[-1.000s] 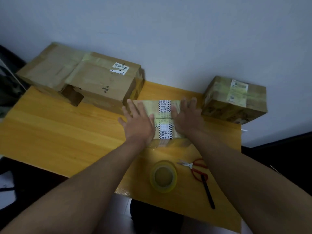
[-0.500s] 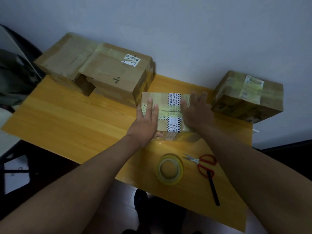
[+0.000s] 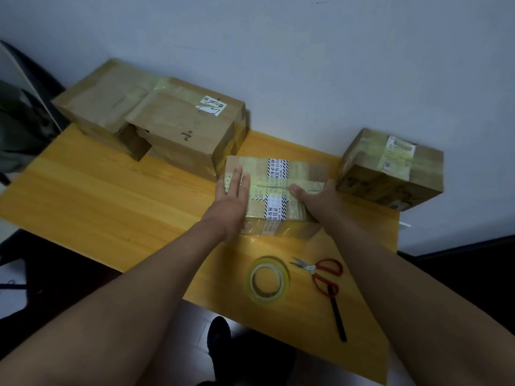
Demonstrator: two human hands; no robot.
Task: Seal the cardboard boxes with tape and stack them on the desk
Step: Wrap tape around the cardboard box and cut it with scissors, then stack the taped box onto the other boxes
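1. At mid-tabletop (image 3: pixel 83 196), the small taped box (image 3: pixel 274 190) is lying between both hands.
2. Left hand (image 3: pixel 232 199) is lying flat with fingers together, no longer spread.
3. Right hand (image 3: pixel 317 197) is now gripping the box's right edge, thumb on top.
4. Nearby are lying a glossy tape roll (image 3: pixel 268 280) and red-handled scissors (image 3: pixel 323 271).

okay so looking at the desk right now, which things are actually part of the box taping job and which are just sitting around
Part of the job:
middle box, under left hand and right hand
large box
right box
tape roll
scissors

Just lying about:
black pen
dark chair beside the desk
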